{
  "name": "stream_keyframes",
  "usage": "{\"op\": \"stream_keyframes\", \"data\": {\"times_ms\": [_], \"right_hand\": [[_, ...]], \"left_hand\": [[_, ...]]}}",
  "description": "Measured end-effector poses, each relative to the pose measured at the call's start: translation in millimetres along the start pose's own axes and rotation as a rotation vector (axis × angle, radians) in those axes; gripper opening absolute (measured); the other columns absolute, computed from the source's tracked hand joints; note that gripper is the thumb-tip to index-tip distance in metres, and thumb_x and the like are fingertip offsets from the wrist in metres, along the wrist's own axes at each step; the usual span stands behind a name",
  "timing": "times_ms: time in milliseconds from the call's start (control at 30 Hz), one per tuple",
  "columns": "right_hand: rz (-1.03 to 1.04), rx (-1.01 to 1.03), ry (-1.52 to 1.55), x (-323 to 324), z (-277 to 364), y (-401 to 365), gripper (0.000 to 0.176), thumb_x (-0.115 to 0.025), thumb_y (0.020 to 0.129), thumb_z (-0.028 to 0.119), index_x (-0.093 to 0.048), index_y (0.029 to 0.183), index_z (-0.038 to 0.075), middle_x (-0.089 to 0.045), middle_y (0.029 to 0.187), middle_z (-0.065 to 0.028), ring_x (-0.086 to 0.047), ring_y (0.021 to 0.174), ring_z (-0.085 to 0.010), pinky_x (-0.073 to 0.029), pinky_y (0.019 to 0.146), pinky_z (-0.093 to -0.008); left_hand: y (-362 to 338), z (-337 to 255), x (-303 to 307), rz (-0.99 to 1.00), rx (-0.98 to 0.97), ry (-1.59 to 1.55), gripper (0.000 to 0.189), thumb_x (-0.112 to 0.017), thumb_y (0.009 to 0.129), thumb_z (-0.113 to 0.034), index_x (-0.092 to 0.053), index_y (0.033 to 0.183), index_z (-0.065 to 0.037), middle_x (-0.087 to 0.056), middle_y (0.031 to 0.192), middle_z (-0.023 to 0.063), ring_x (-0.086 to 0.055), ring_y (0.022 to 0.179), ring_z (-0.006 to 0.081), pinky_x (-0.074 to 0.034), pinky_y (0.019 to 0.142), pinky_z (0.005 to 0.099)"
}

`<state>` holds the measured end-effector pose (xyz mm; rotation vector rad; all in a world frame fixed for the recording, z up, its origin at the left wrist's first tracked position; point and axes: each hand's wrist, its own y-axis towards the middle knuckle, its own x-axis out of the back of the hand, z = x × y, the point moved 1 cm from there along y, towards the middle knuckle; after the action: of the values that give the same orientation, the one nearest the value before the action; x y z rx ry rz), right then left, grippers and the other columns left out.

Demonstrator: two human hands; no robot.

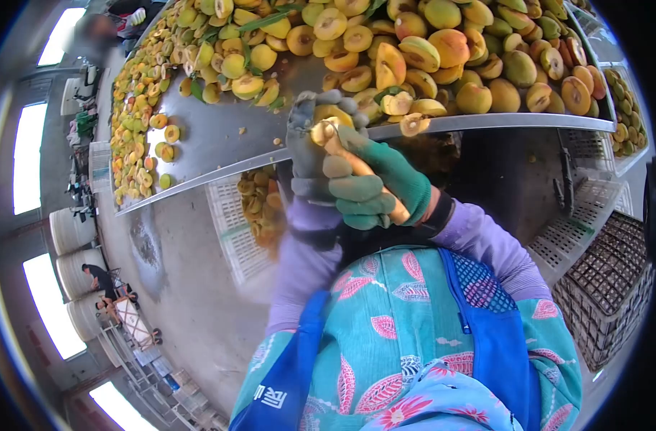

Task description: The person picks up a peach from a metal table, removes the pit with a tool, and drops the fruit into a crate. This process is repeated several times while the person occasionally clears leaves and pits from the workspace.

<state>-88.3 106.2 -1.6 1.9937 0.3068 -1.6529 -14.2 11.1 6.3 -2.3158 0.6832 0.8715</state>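
Observation:
Over the near edge of the metal table, my left hand (pixel 310 154) in a dark grey glove is closed around a yellow peach half (pixel 333 113). My right hand (pixel 375 179) in a green glove grips a pitting tool (pixel 360 169) with a smooth wooden handle. The tool's head meets the cut face of the fruit; its tip is partly hidden in the flesh. Just beyond both hands lies a heap of peaches (pixel 475 97), some whole, many halved. A cut peach piece (pixel 414 124) rests on the table's rim, right of my hands.
The metal table (pixel 220 147) has a raised rim. Below it stand a white crate (pixel 231 223) with peach pieces and another white crate (pixel 579 233) at right. Dark crates (pixel 604 287) are stacked farther right. A person (pixel 102 280) is near a cart at far left.

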Motion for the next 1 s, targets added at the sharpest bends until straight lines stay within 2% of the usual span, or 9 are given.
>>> {"op": "stream_keyframes", "data": {"times_ms": [167,233,400,467,667,733,800,867,1000], "right_hand": [[-0.484,0.083,-0.230,-25,16,-49,0.044,-0.034,0.100,0.054,-0.049,0.089,0.015,-0.043,0.054,0.0059,-0.040,0.037,-0.0078,-0.033,0.040,-0.0245],[-0.476,0.046,-0.025,17,12,-56,0.043,-0.039,0.099,0.054,-0.049,0.089,0.014,-0.043,0.055,0.0037,-0.041,0.038,-0.0088,-0.034,0.038,-0.0249],[-0.853,0.119,-0.439,-19,8,-27,0.043,-0.043,0.097,0.054,-0.052,0.088,0.013,-0.046,0.056,0.0020,-0.044,0.039,-0.0104,-0.037,0.035,-0.0242],[-0.929,0.237,-0.576,-33,11,-24,0.041,-0.046,0.097,0.052,-0.053,0.090,0.012,-0.048,0.060,0.0019,-0.046,0.043,-0.0108,-0.038,0.037,-0.0246],[-0.878,0.476,-1.654,-8,24,3,0.037,-0.051,0.097,0.042,-0.054,0.097,0.005,-0.059,0.069,-0.0105,-0.058,0.055,-0.0279,-0.047,0.054,-0.0386],[-0.779,0.516,-2.110,-6,27,17,0.038,-0.049,0.096,0.043,-0.053,0.097,0.005,-0.059,0.069,-0.0213,-0.060,0.064,-0.0409,-0.048,0.056,-0.0475],[-0.811,0.456,-2.114,-12,22,18,0.036,-0.052,0.096,0.039,-0.056,0.100,0.003,-0.062,0.072,-0.0217,-0.063,0.068,-0.0404,-0.049,0.058,-0.0454],[-0.974,0.349,-2.015,-1,13,18,0.039,-0.052,0.096,0.039,-0.059,0.107,0.002,-0.064,0.076,-0.0229,-0.064,0.072,-0.0405,-0.050,0.062,-0.0439],[-1.074,0.435,-1.836,4,5,7,0.043,-0.054,0.094,0.040,-0.057,0.115,0.003,-0.065,0.078,-0.0237,-0.065,0.075,-0.0390,-0.051,0.066,-0.0426]], "left_hand": [[-50,-80,101,-0.446,-0.397,0.654,0.019,-0.063,0.091,-0.025,-0.064,0.102,-0.009,-0.065,0.090,0.0101,-0.064,0.074,0.0243,-0.054,0.066,0.0348],[-32,-138,138,-0.757,-0.220,1.919,0.042,-0.064,0.086,-0.034,-0.063,0.117,-0.005,-0.067,0.092,0.0107,-0.065,0.088,0.0238,-0.051,0.078,0.0384],[98,-154,80,-0.732,-0.392,2.043,0.046,-0.067,0.083,-0.030,-0.059,0.118,-0.003,-0.066,0.103,0.0143,-0.064,0.093,0.0263,-0.050,0.082,0.0390],[141,-145,124,-0.672,-0.625,2.049,0.046,-0.074,0.077,-0.022,-0.059,0.115,0.000,-0.066,0.101,0.0180,-0.066,0.086,0.0281,-0.052,0.076,0.0393],[23,-101,54,-0.021,-0.339,1.097,0.039,-0.065,0.087,-0.014,-0.056,0.121,0.004,-0.065,0.103,0.0143,-0.065,0.087,0.0217,-0.054,0.075,0.0317],[8,-71,43,0.145,-0.785,1.409,0.033,-0.059,0.092,-0.019,-0.057,0.117,0.003,-0.065,0.101,0.0128,-0.064,0.085,0.0214,-0.053,0.074,0.0328],[2,-40,27,0.220,-0.770,1.121,0.035,-0.053,0.096,-0.027,-0.059,0.115,0.002,-0.064,0.099,0.0121,-0.062,0.084,0.0212,-0.052,0.075,0.0338],[0,-11,13,0.148,-0.248,0.265,0.043,-0.049,0.098,-0.038,-0.059,0.113,0.001,-0.063,0.099,0.0120,-0.060,0.085,0.0212,-0.051,0.077,0.0348],[11,8,14,0.065,-0.156,0.194,0.050,-0.047,0.098,-0.043,-0.056,0.120,0.000,-0.063,0.102,0.0142,-0.059,0.093,0.0236,-0.049,0.086,0.0382]]}}
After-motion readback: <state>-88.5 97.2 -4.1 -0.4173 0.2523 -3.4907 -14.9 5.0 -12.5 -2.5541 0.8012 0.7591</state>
